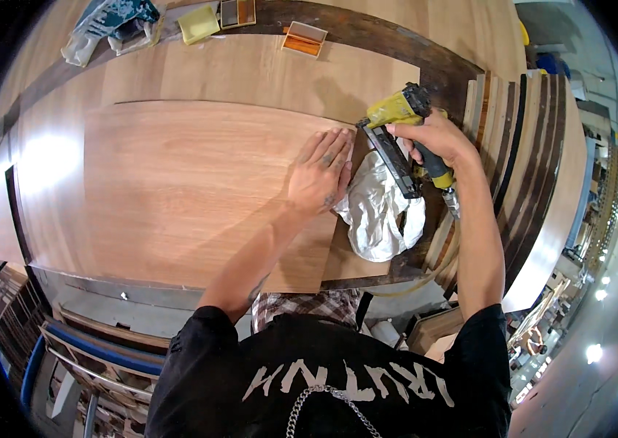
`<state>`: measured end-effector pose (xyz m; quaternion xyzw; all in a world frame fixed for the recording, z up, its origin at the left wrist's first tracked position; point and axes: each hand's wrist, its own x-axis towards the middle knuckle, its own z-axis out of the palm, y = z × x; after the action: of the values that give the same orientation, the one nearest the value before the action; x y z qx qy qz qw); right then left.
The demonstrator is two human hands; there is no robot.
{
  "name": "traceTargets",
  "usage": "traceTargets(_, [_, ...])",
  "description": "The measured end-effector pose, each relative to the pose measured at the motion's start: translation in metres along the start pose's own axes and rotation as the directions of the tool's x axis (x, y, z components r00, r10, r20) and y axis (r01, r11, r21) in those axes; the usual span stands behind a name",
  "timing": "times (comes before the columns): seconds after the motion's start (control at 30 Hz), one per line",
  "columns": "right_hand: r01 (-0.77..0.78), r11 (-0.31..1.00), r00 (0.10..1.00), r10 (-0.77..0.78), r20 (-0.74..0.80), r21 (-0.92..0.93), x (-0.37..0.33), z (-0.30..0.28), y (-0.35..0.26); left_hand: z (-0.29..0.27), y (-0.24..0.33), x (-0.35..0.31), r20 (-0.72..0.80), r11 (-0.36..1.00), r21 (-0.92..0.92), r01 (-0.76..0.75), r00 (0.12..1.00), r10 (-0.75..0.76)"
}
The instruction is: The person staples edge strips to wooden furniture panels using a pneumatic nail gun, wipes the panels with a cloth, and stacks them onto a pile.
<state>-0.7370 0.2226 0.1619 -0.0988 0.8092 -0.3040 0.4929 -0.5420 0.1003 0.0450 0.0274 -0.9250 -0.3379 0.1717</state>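
My left hand (321,171) lies flat, fingers spread, on the right edge of a large light wooden panel (192,190) that rests on the workbench. My right hand (433,139) grips the handle of a yellow and black nail gun (396,135), whose nose points down at the panel's right edge, just beside my left fingertips. A crumpled white cloth (378,212) lies on the bench under the gun, right of my left hand.
A wider wooden board (250,69) lies beneath the panel. At the far edge sit a yellow pad (198,24), small wood sample blocks (304,39) and a plastic bag (108,25). Stacked board edges (528,146) stand at the right. Racks (97,350) sit below left.
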Motion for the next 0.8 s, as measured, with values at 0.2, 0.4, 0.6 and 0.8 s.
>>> traceTargets(0.2, [0.001, 1.000, 1.000, -0.001, 0.025, -0.001, -0.004, 0.002, -0.002, -0.002, 0.000, 0.001, -0.016, 1.000, -0.006, 0.004, 1.000, -0.004])
traceTargets(0.4, [-0.006, 1.000, 1.000, 0.005, -0.010, -0.009, -0.008, 0.005, -0.004, 0.001, 0.000, -0.001, -0.020, 1.000, -0.007, 0.008, 1.000, -0.008])
traceTargets(0.6, [0.003, 0.998, 0.999, -0.006, -0.034, -0.066, -0.006, 0.011, -0.010, -0.002, -0.001, -0.003, 0.015, 1.000, -0.006, 0.025, 1.000, -0.025])
traceTargets(0.8, [-0.043, 0.985, 0.999, 0.038, -0.034, -0.166, 0.003, 0.002, -0.014, -0.004, 0.002, -0.001, -0.005, 1.000, 0.016, 0.005, 1.000, -0.005])
